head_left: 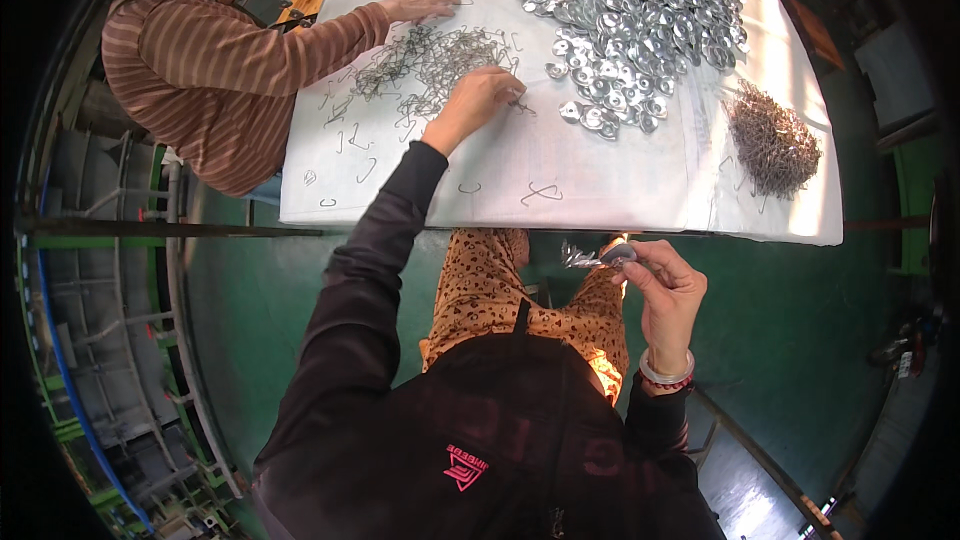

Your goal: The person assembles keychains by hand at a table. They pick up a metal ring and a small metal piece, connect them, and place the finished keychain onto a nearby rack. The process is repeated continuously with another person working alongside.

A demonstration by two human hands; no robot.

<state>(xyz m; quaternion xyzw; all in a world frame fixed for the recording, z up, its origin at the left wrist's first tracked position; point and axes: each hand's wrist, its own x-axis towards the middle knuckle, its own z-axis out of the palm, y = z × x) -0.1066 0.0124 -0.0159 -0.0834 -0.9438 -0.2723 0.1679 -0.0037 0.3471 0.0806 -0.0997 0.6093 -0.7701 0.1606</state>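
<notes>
My left hand reaches over the white table, its fingers pinched together on a small bent wire hook. Beside it spreads a tangled pile of wire hooks. In front of my body, past the table's near edge, my right hand grips a shiny round metal disc between thumb and fingers. Several thin wire pieces stick out from that disc to the left; how they join it is too small to tell.
A large heap of shiny metal discs covers the far middle of the white table. A brown heap of wire parts lies at the right. At the left, a co-worker in a striped sleeve has a hand by the hooks.
</notes>
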